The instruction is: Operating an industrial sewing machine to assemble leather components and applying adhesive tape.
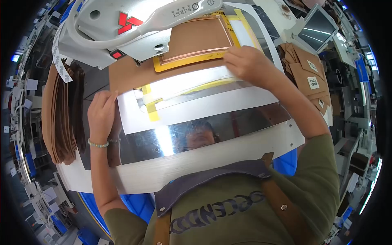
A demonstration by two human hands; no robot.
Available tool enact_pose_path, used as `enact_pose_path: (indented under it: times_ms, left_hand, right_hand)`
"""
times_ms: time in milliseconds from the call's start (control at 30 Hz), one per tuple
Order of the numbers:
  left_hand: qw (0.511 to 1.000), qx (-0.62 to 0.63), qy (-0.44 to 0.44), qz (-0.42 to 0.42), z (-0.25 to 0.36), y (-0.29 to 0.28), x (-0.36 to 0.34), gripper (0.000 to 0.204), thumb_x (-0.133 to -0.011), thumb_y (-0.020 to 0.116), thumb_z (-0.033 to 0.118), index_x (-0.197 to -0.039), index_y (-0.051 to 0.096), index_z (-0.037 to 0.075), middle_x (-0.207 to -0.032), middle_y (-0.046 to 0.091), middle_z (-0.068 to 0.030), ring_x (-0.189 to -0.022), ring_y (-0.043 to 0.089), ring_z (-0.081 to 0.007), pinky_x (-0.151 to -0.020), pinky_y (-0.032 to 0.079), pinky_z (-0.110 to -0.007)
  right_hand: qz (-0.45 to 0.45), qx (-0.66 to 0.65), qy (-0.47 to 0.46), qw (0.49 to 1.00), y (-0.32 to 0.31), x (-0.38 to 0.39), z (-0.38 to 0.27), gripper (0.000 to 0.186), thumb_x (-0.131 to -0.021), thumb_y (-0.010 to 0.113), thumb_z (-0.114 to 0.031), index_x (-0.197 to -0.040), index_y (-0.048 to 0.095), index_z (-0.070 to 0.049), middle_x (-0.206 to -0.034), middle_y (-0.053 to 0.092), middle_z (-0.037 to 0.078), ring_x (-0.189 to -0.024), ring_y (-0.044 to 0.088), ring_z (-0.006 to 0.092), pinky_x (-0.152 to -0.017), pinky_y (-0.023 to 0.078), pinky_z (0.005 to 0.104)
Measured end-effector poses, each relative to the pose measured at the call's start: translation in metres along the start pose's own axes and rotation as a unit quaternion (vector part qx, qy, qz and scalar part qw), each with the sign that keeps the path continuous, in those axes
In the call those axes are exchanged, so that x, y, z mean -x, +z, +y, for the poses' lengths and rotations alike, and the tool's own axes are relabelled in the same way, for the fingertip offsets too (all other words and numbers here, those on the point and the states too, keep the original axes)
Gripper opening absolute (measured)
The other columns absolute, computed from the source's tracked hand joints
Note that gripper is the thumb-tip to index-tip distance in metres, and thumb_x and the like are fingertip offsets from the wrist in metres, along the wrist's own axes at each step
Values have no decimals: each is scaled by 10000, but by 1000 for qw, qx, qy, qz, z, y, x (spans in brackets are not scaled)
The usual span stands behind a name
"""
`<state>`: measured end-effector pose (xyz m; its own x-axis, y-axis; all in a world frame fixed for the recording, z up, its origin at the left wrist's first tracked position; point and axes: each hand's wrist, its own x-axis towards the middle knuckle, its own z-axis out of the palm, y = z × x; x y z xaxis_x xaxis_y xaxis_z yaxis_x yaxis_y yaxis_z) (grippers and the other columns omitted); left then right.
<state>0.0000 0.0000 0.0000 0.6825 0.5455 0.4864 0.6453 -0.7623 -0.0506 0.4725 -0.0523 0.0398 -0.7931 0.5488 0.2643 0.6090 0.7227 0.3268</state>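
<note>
A flat brown fabric panel (130,75) extends beneath a yellow-edged rectangular frame (183,63) with copper-coloured inner strips. My left hand (102,112), with a beaded bracelet at the wrist, pinches the panel's near left corner between thumb and fingers. At the right end of the panel's near edge, beside the frame's corner, my right hand (245,65) is closed, its fingers curled. What lies between those fingertips is hidden. Nearer to me is a white sheet (196,108) with a cut-out, a clear strip and yellow tape (153,110).
A white sewing machine head (106,24) with a lamp arm (179,16) overhangs the far left. Brown fabric pieces (57,118) hang stacked at left. Folded brown pieces (306,73) with white labels lie at right, below a screen (314,34). A shiny metal plate (143,143) lies in front.
</note>
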Motion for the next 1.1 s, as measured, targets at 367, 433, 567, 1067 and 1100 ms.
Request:
enact_pose_path:
  times_ms: [367,433,567,1067,1100]
  left_hand:
    - [994,21,61,-85,31,5,-57,367,-871,663,-24,-1231,714,24,-1170,681,-118,-1113,652,-328,-926,536,-416]
    - [996,-11,25,-83,37,2,-46,418,-899,648,-25,-1311,696,34,-1333,659,-131,-1294,600,-357,-1066,499,-444]
    - [985,21,-77,-155,53,1,-31,603,-914,687,86,-1504,563,89,-1621,470,-115,-1546,342,-361,-1255,309,-478]
    - [983,91,-119,-110,51,13,-27,609,-1003,584,225,-1592,471,117,-1699,369,-95,-1587,257,-365,-1286,207,-511]
    - [983,76,-128,-104,51,13,-26,609,-1003,585,230,-1592,475,125,-1702,364,-95,-1589,252,-365,-1288,204,-512]
  right_hand:
    - [40,5,219,975,5,75,0,249,-883,715,-126,-1116,704,-41,-1183,651,66,-1139,626,256,-901,543,385]
    - [34,-23,273,961,1,81,-14,346,-950,700,-216,-1247,696,-38,-1362,614,95,-1284,564,295,-1018,494,428]
    - [-11,-67,339,938,4,90,-30,532,-1056,576,-428,-1415,631,-40,-1621,448,132,-1502,362,355,-1200,323,512]
    - [-12,-60,350,935,10,88,-30,563,-1072,526,-468,-1489,575,-93,-1654,400,118,-1531,326,347,-1231,262,578]
    - [-25,-69,339,938,11,87,-31,560,-1075,523,-463,-1499,566,-100,-1658,395,114,-1533,324,347,-1231,261,576]
